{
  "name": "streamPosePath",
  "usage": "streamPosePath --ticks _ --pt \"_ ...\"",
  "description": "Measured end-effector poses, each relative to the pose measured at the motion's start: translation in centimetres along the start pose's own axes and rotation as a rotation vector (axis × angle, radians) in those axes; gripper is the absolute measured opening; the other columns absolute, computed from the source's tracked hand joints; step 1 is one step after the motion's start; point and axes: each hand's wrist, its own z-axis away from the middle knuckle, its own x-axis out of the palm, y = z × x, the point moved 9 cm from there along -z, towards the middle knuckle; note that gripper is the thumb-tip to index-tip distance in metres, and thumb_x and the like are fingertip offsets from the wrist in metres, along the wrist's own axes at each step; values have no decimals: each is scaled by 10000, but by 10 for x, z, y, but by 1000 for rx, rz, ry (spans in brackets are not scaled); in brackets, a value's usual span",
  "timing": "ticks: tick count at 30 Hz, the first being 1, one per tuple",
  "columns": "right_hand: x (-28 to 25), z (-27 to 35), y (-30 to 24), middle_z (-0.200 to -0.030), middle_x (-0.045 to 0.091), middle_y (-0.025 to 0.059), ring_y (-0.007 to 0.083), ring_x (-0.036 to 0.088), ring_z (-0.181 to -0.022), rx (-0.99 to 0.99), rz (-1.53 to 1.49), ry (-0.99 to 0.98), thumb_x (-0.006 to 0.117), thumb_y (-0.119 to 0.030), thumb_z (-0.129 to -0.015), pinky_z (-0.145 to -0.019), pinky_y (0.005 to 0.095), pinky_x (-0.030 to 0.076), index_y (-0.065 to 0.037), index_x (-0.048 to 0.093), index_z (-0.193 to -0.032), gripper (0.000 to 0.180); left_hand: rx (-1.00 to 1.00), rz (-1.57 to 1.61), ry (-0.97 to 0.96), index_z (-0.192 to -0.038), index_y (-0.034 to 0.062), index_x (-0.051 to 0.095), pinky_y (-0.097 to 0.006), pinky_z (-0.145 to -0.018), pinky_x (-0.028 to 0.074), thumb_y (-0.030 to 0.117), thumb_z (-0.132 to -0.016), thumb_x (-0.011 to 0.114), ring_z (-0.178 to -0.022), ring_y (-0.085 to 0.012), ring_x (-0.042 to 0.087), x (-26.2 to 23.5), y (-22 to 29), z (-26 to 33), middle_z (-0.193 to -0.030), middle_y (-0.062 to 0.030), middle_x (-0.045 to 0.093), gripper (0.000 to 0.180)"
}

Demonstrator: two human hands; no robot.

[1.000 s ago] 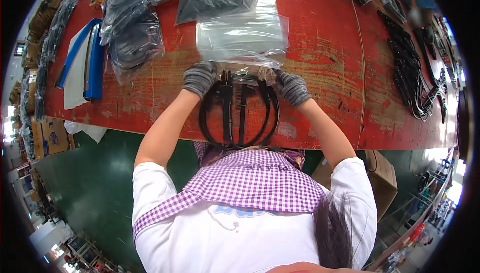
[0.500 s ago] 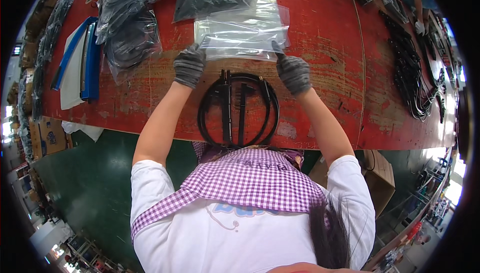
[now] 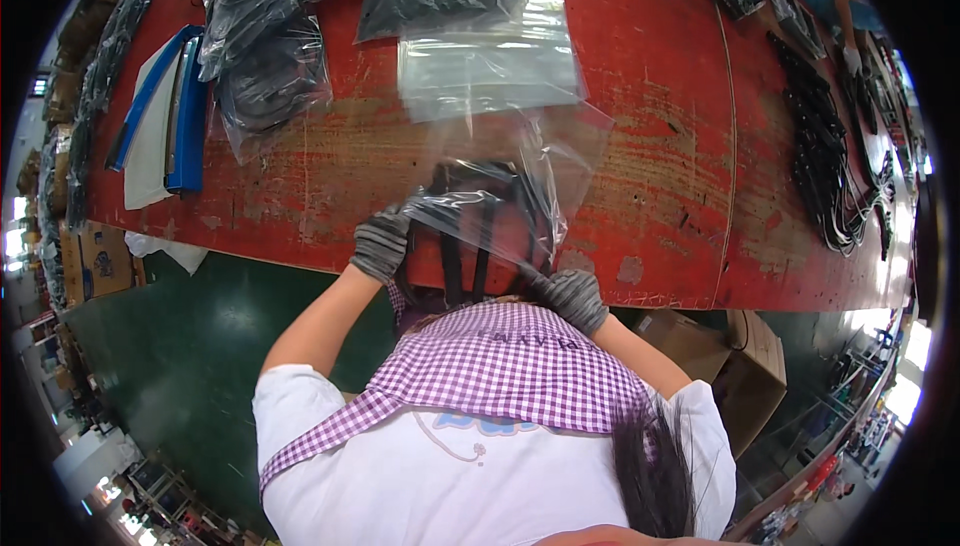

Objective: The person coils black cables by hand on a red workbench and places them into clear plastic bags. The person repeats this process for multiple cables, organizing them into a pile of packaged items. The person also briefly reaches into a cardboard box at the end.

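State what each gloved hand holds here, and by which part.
Both hold one clear plastic bag by its near open end: left hand at the left corner, right hand at the right.

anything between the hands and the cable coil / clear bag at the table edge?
Nothing visible does. The left hand and right hand, both gloved, already grip the clear bag, which is drawn over the coiled black cable at the near edge of the red table.

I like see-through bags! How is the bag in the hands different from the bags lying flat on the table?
The held bag is lifted, crinkled and pulled over a coiled black cable by both gloved hands. The stack of flat bags lies smooth on the red table, untouched, with nothing seen inside. Both are clear plastic.
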Motion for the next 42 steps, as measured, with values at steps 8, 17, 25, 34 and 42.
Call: streamPosePath --ticks 8,17,25,34,42 --pt "-27 -30 26 -605 553 62 221 565 -537 -49 61 12 515 -164 -750 -450 365 424 -280 308 -1348 643 -242 502 205 -897 46 570 -436 -627 463 202 -839 492 -711 -366 576 -32 11 38 -817 -187 584 184" --pt "-40 5 10 -598 566 87 202 569 -512 -78 -273 -80 507 -141 -795 -476 303 454 -166 507 -1220 425 50 865 132 -1059 124 605 -257 -523 476 188 -802 574 -618 -159 613 -116 66 79 -792 -69 647 267" --pt "-331 10 -15 -540 488 21 98 479 -451 -323 -478 560 509 52 -716 -449 278 399 -53 582 -1119 422 -98 1352 221 -955 51 605 -223 -417 380 -5 -781 540 -465 -58 483 -297 12 69 -591 -15 545 194" --pt "-351 -172 53 -560 516 -16 51 426 -412 136 -754 269 512 -136 -819 -380 220 352 -55 638 -969 212 -47 603 287 -928 66 608 -256 -432 428 119 -797 505 -435 -100 511 -328 -84 -81 -628 -57 588 175" --pt "-383 -264 66 -801 638 62 143 599 -703 -207 -691 1012 498 -128 -864 -605 257 477 -66 424 -1239 387 -227 -109 938 -939 103 599 -427 -660 484 204 -841 454 -706 -334 613 -396 -131 -128 -764 -156 629 202"
